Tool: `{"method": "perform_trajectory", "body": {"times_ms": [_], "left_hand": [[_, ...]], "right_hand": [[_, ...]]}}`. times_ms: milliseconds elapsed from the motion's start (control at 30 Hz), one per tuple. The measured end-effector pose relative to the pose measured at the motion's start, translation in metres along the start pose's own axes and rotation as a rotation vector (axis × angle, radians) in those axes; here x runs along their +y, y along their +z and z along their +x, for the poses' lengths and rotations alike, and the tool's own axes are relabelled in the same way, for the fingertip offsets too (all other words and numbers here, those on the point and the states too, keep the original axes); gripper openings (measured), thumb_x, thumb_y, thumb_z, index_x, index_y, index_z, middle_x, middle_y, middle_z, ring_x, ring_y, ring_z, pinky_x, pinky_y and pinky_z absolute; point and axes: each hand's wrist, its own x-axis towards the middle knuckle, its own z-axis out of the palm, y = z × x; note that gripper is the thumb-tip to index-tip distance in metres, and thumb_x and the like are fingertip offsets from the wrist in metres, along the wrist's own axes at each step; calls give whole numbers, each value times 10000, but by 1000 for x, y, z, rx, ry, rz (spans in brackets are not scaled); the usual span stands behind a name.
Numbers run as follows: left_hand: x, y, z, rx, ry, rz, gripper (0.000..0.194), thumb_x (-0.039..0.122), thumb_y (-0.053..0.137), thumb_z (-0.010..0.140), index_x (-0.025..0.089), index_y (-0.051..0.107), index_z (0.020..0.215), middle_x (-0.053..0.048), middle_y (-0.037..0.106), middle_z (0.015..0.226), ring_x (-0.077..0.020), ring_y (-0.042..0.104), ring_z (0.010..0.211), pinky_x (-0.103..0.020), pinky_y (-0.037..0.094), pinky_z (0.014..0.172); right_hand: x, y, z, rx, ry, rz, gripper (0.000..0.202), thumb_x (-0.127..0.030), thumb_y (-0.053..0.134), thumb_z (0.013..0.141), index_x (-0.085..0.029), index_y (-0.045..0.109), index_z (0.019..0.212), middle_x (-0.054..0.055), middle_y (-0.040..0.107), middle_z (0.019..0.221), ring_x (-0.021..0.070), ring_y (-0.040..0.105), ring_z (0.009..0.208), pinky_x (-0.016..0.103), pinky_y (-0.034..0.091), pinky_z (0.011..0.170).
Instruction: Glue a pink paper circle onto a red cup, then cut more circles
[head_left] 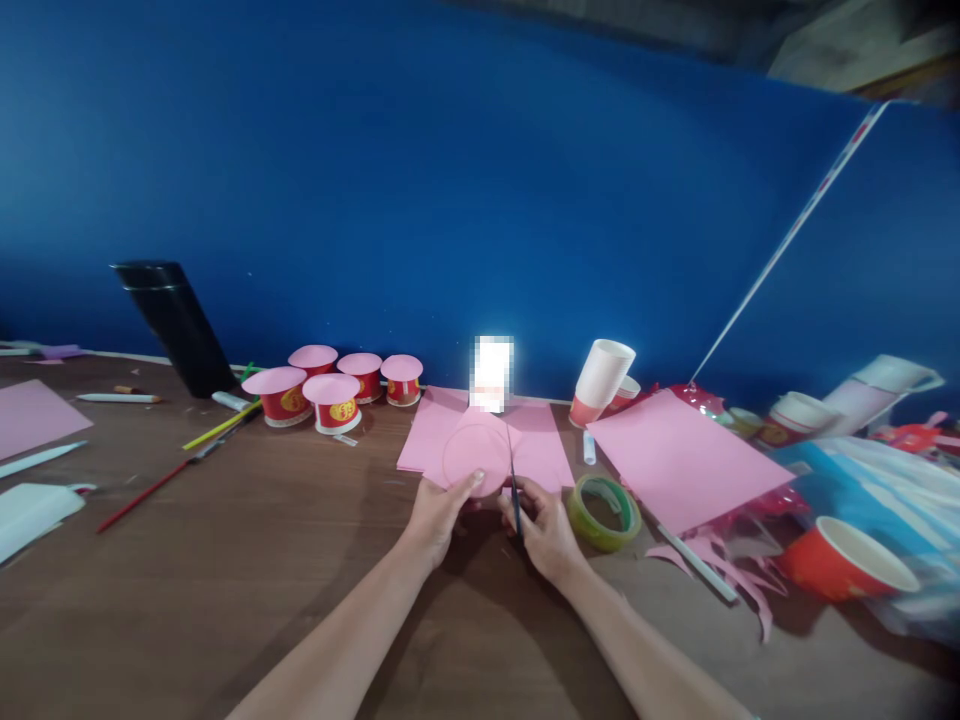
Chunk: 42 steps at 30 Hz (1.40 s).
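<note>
My left hand [442, 515] grips a piece of pink paper [474, 455] at its lower left, thumb on top. A drawn circle shows on that paper. In my right hand [544, 525] is a pair of scissors [515, 490], its fingers wrapped round the handles. The scissor blades point away from me along the paper's right side; whether they are apart, I cannot tell. Behind and under the held piece lie pink sheets [544, 440] on the table. A roll of tape [604, 512] lies just right of my right hand.
At the left stand several red cups topped with pink discs [332, 400] and a black bottle [176, 325]. Stacked white cups [602, 375], a pink sheet [686, 460], paper scraps [727, 575] and a tipped red cup [844, 562] are at the right. A blue partition [420, 180] rises behind.
</note>
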Motion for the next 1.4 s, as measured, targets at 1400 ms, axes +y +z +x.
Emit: {"method": "perform_trajectory", "body": {"times_ms": [1400], "left_hand": [[-6, -4, 5, -44, 15, -5, 404, 321, 726, 594, 70, 623, 894, -92, 661, 744, -141, 592, 570, -219, 462, 476]], "right_hand": [[1, -1, 1, 5, 1, 9, 243, -311, 592, 766, -151, 577, 949, -20, 497, 609, 87, 442, 528, 185, 376, 471]]}}
